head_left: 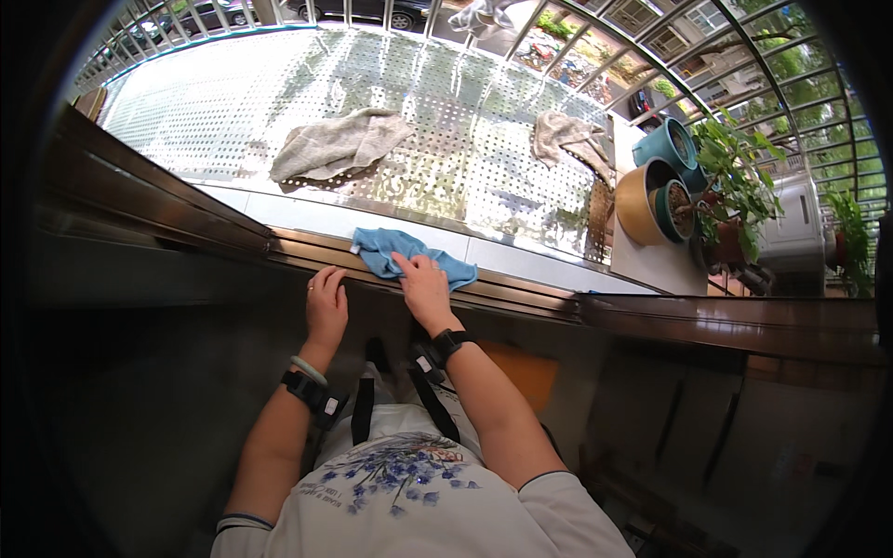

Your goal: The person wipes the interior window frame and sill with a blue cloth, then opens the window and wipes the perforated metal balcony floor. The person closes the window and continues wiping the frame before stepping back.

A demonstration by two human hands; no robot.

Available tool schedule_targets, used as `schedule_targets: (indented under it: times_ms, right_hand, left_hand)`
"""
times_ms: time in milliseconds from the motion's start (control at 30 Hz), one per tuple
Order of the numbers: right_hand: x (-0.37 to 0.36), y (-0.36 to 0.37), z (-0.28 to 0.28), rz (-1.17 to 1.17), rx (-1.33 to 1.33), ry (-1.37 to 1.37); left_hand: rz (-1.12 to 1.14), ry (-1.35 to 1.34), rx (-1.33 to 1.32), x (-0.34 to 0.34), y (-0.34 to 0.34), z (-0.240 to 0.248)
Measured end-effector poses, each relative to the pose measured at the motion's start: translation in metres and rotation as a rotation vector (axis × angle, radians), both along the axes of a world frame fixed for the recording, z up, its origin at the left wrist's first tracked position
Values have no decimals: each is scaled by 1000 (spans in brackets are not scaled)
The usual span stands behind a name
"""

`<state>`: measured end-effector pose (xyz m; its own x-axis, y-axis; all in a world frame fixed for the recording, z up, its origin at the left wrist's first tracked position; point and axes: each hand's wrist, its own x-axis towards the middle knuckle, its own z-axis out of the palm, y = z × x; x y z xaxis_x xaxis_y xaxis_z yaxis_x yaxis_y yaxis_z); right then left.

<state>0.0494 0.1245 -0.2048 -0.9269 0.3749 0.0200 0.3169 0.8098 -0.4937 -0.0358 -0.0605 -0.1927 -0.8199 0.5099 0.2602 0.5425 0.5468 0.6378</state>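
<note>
Right fingers [403, 264] press blue cloth [377, 249], whether clamped I cannot tell; left fingers [325, 276], parted, near the track [521, 294].

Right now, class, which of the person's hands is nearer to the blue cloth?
The right. The right hand is on the blue cloth; the left hand is apart from it, to its left, at the near edge of the metal track.

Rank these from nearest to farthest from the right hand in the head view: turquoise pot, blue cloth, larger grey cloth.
1. Blue cloth: directly under the right hand.
2. Larger grey cloth: ahead and left, on the perforated panel.
3. Turquoise pot: farthest, ahead and well to the right.
</note>
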Motion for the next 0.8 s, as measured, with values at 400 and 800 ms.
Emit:
schedule_targets:
  times_ms: [400,800]
  right_hand:
    - [201,180,-2,-583,225,-176]
    - [105,54,11,-241,-41,215]
  left_hand:
    - [47,-37,-106,6,15,-20]
    - [-42,-28,-82,16,56,15]
